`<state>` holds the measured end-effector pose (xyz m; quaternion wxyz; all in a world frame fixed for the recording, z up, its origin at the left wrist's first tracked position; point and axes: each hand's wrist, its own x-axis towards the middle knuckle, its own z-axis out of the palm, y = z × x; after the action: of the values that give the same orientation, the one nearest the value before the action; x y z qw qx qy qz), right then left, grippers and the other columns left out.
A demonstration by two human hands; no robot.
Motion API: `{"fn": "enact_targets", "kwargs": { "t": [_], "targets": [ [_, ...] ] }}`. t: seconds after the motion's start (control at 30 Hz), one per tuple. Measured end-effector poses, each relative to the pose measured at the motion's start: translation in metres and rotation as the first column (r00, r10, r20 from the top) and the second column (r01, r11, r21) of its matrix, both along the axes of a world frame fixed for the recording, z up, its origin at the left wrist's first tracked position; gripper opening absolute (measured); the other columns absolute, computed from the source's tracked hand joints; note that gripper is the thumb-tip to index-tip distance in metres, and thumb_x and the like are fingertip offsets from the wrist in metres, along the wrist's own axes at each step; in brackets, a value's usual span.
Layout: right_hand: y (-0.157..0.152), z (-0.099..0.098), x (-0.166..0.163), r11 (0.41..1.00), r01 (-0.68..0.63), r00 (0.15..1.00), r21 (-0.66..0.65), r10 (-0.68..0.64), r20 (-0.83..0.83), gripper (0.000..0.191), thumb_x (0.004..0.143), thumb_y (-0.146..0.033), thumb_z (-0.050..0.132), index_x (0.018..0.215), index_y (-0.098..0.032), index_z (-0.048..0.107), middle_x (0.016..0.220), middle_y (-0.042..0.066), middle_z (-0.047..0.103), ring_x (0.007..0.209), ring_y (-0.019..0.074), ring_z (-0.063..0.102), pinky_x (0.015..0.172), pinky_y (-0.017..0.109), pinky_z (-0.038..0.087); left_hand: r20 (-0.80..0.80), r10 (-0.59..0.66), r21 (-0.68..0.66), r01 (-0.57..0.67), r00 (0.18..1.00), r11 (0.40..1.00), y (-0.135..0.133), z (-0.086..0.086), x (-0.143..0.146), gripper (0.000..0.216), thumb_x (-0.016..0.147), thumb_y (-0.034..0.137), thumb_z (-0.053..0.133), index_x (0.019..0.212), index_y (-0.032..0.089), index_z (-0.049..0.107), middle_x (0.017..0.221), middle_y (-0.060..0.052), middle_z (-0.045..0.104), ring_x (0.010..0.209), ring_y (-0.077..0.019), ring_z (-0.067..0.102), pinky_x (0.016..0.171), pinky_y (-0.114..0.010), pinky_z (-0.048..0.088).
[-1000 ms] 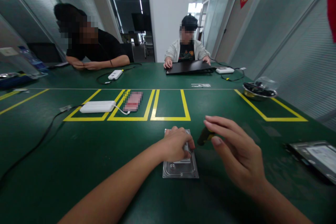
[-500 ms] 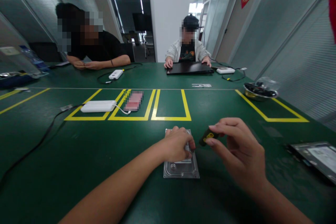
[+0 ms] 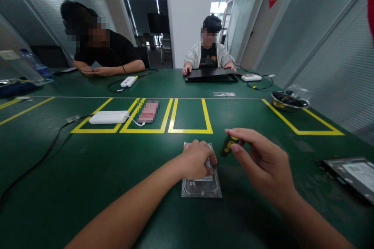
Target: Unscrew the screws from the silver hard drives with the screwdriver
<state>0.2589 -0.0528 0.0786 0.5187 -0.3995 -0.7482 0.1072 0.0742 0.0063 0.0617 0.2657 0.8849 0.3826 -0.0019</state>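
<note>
A silver metal hard-drive casing (image 3: 201,186) lies flat on the green table in front of me. My left hand (image 3: 196,160) rests on its upper half with the fingers curled down, pressing on it. My right hand (image 3: 260,163) is just to the right, thumb and fingers pinched on a small black and yellow screwdriver (image 3: 226,146). The tool is tilted, and its lower end reaches toward the casing's right edge beside my left fingers. The tip itself is hidden.
A dark hard drive (image 3: 355,175) lies at the right edge. Yellow taped boxes (image 3: 189,130) mark the table ahead, with a white power bank (image 3: 108,117) and cable. A metal bowl (image 3: 289,101) sits far right. Two people sit across, one with a laptop (image 3: 210,75).
My right hand has closed its fingers on the screwdriver and turned it more upright, shifting slightly toward the casing. My left hand has stayed on the casing.
</note>
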Motion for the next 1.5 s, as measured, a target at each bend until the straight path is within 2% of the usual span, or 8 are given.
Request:
{"fn": "enact_targets", "kwargs": {
  "t": [0.1, 0.23, 0.4, 0.57, 0.7, 0.87, 1.17, 1.5],
  "targets": [
    [0.001, 0.0, 0.0, 0.999, -0.036, 0.999, -0.015, 0.036, 0.009, 0.031, 0.093, -0.018, 0.063, 0.123, -0.024, 0.062, 0.12, 0.006, 0.06, 0.112, 0.0184, 0.057, 0.09, 0.032, 0.048, -0.004, -0.008, 0.009, 0.009, 1.0, 1.0, 0.0, 0.0, 0.0, 0.02, 0.08, 0.03, 0.071, 0.1, 0.028, 0.068, 0.111, -0.004, 0.055, 0.112, -0.0299, 0.048, 0.093, -0.048, 0.039],
    [0.0, 0.002, 0.0, 0.999, 0.031, 0.999, 0.036, -0.031, 0.015, 0.026, 0.088, -0.017, 0.069, 0.114, -0.023, 0.066, 0.104, 0.003, 0.059, 0.098, 0.0149, 0.058, 0.078, 0.027, 0.048, -0.003, -0.013, 0.014, 0.013, 1.0, 1.0, -0.001, -0.001, 0.0, 0.021, 0.08, 0.03, 0.07, 0.101, 0.028, 0.068, 0.111, -0.005, 0.055, 0.112, -0.0303, 0.048, 0.092, -0.049, 0.04],
    [0.001, 0.002, 0.002, 0.997, -0.076, 0.996, -0.018, 0.077, 0.042, 0.031, 0.095, -0.017, 0.057, 0.126, -0.024, 0.061, 0.12, 0.006, 0.06, 0.113, 0.0185, 0.057, 0.094, 0.034, 0.048, -0.014, -0.016, 0.019, 0.016, 1.0, 1.0, 0.0, -0.002, 0.0, 0.023, 0.08, 0.031, 0.069, 0.103, 0.028, 0.067, 0.113, -0.005, 0.055, 0.111, -0.0302, 0.048, 0.093, -0.05, 0.039],
    [0.003, 0.001, 0.001, 0.998, 0.045, 0.999, 0.032, -0.045, -0.009, 0.027, 0.086, -0.019, 0.073, 0.112, -0.024, 0.068, 0.102, 0.004, 0.058, 0.094, 0.0161, 0.058, 0.078, 0.029, 0.051, -0.001, -0.006, -0.013, 0.006, 1.0, 1.0, 0.0, -0.001, 0.0, 0.023, 0.08, 0.03, 0.069, 0.102, 0.029, 0.067, 0.113, -0.005, 0.054, 0.113, -0.0302, 0.047, 0.095, -0.051, 0.038],
    [0.001, 0.004, 0.002, 1.0, -0.015, 0.999, 0.021, 0.014, 0.038, 0.031, 0.094, -0.014, 0.055, 0.122, -0.025, 0.063, 0.117, 0.005, 0.063, 0.107, 0.019, 0.06, 0.092, 0.036, 0.051, 0.006, -0.002, -0.022, 0.002, 1.0, 1.0, -0.001, 0.0, -0.001, 0.022, 0.08, 0.03, 0.069, 0.101, 0.029, 0.067, 0.113, -0.004, 0.054, 0.113, -0.0298, 0.046, 0.096, -0.051, 0.036],
    [0.002, 0.002, 0.001, 1.0, 0.013, 1.0, 0.028, -0.012, -0.018, 0.027, 0.085, -0.019, 0.073, 0.11, -0.024, 0.066, 0.112, 0.005, 0.061, 0.104, 0.0201, 0.061, 0.084, 0.034, 0.054, 0.011, -0.004, -0.019, 0.004, 1.0, 1.0, -0.001, -0.001, -0.002, 0.023, 0.08, 0.032, 0.069, 0.103, 0.029, 0.066, 0.112, -0.004, 0.053, 0.114, -0.0297, 0.045, 0.096, -0.05, 0.036],
    [-0.004, 0.011, 0.004, 0.999, -0.04, 0.996, 0.006, 0.039, 0.074, 0.036, 0.096, -0.014, 0.053, 0.128, -0.026, 0.062, 0.135, 0.004, 0.056, 0.122, 0.0186, 0.055, 0.103, 0.035, 0.047, 0.041, 0.001, -0.011, 0.0, 0.999, 1.0, -0.001, -0.003, -0.003, 0.022, 0.08, 0.03, 0.069, 0.102, 0.029, 0.067, 0.112, -0.004, 0.055, 0.112, -0.0293, 0.046, 0.094, -0.048, 0.036],
    [0.001, 0.002, 0.004, 0.999, 0.017, 0.999, 0.046, -0.015, -0.043, 0.026, 0.087, -0.014, 0.07, 0.111, -0.024, 0.066, 0.112, 0.004, 0.063, 0.103, 0.0173, 0.061, 0.083, 0.03, 0.053, 0.037, -0.002, -0.016, 0.003, 0.999, 1.0, -0.001, -0.002, -0.003, 0.023, 0.08, 0.031, 0.069, 0.103, 0.029, 0.069, 0.113, -0.004, 0.055, 0.113, -0.0293, 0.046, 0.094, -0.047, 0.036]
  ]
}}
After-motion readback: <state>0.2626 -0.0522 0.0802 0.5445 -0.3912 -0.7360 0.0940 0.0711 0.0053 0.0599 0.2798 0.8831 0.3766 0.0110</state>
